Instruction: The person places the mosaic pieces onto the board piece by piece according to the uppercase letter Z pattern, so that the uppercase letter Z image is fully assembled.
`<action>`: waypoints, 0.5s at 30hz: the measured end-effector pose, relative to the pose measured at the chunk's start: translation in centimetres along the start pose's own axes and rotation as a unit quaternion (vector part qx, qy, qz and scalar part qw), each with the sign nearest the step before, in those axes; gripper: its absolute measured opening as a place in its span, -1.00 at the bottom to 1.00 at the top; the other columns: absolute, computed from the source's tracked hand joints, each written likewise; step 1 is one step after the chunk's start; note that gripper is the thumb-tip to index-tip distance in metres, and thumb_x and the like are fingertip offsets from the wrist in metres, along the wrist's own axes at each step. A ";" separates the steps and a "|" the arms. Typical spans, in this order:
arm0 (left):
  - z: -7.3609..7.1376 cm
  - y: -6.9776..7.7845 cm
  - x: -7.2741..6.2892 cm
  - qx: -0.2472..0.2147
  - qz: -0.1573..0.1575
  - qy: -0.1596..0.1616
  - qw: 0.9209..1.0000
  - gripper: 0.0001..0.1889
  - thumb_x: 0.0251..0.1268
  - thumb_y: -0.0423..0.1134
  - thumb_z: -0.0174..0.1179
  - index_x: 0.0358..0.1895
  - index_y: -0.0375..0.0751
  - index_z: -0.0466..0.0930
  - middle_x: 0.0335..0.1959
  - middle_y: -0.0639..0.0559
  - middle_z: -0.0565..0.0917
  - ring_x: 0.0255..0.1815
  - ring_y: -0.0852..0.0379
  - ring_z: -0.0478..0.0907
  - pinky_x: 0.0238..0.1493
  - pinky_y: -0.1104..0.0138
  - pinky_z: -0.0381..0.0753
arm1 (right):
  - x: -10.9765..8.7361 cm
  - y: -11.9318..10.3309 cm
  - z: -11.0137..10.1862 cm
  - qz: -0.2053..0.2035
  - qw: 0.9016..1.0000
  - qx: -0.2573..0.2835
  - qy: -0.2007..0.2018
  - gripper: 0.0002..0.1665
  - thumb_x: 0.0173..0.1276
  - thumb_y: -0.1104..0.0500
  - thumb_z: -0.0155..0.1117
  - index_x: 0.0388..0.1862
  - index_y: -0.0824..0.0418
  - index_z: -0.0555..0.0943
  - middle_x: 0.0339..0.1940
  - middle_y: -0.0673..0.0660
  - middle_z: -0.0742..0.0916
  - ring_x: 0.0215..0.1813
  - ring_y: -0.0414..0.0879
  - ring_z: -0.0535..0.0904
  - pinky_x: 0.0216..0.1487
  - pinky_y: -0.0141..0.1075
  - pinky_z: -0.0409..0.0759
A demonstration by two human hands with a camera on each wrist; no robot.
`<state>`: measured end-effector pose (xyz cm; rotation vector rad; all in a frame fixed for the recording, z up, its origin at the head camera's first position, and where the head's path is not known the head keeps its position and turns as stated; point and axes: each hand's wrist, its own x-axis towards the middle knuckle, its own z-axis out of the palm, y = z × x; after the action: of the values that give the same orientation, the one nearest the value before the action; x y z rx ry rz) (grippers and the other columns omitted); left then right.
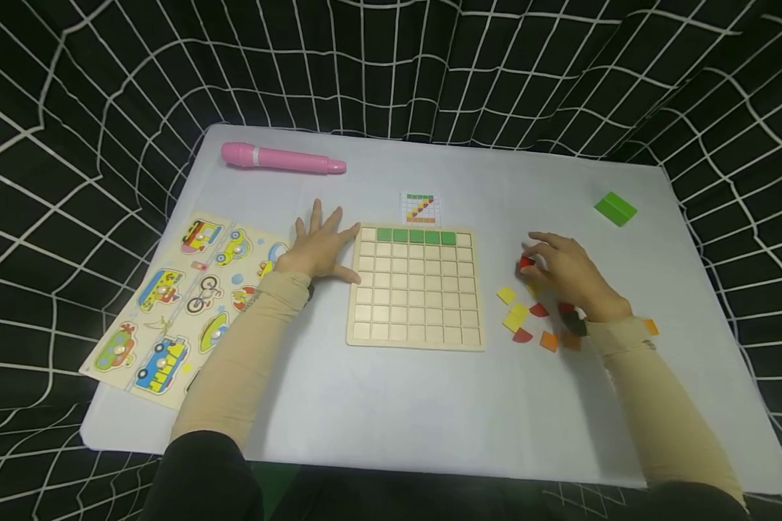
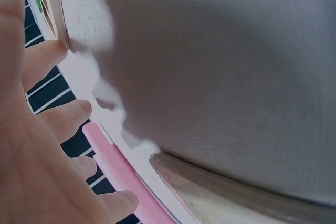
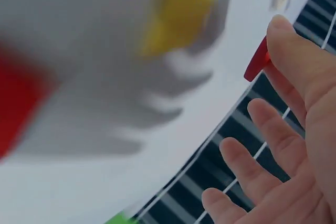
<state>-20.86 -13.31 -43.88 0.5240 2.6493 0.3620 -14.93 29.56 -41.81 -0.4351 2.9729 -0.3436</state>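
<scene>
A wooden grid board (image 1: 350, 318) lies mid-table, with a row of several green square tiles (image 1: 416, 236) along its top. My left hand (image 1: 316, 250) is spread flat at the board's left side, thumb and index fingertip against its edge. In the left wrist view the fingers (image 2: 44, 64) are straight, one tip right at the board's corner. To the right of the board, my right hand (image 1: 563, 271) pinches a thin red piece (image 3: 256, 62) between thumb and index finger, above the table. The other fingers (image 3: 244, 161) of that hand are held apart, loosely extended.
Yellow squares (image 1: 516, 317), red quarter-circle pieces (image 1: 523, 336) and orange squares (image 1: 549, 341) lie below the right hand. A pattern card (image 1: 421, 208) touches the board's top. Green tiles (image 1: 615, 208) are at far right, a pink microphone-shaped toy (image 1: 287, 159) at back left, a vehicle puzzle (image 1: 189, 304) at left.
</scene>
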 end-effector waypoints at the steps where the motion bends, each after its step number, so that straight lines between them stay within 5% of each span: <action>1: 0.0 0.0 0.0 0.001 0.001 0.000 1.000 0.18 0.01 0.24 0.52 0.68 0.01 0.05 0.74 -0.28 -0.23 0.69 -0.44 -0.64 0.58 -0.49 -0.38 | 0.5 -0.6 0.1 -0.003 1.000 0.000 -0.005 -0.61 0.37 0.19 0.43 0.09 0.39 0.67 0.50 0.44 0.47 0.52 0.43 0.33 0.60 0.35 0.19; 10: 0.6 0.0 -0.1 -0.002 -0.002 -0.001 1.000 0.18 0.00 0.25 0.52 0.68 0.03 0.05 0.75 -0.26 -0.23 0.70 -0.42 -0.63 0.59 -0.48 -0.36 | 4.6 -5.3 1.9 -0.104 0.994 -0.026 0.005 -0.64 0.33 0.14 0.47 0.02 0.32 0.72 0.51 0.39 0.50 0.58 0.46 0.29 0.64 0.29 0.21; 15: 0.2 0.0 -0.2 -0.006 -0.004 0.005 1.000 0.19 0.00 0.24 0.53 0.68 0.04 0.05 0.75 -0.25 -0.23 0.70 -0.41 -0.64 0.60 -0.47 -0.38 | 6.7 -6.9 2.2 -0.122 0.992 -0.023 -0.009 -0.64 0.34 0.10 0.47 0.01 0.30 0.72 0.53 0.38 0.48 0.60 0.44 0.26 0.67 0.25 0.17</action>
<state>-20.58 -13.36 -43.93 0.5084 2.6572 0.3782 -19.11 20.70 -42.81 -0.8067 2.9193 -0.2906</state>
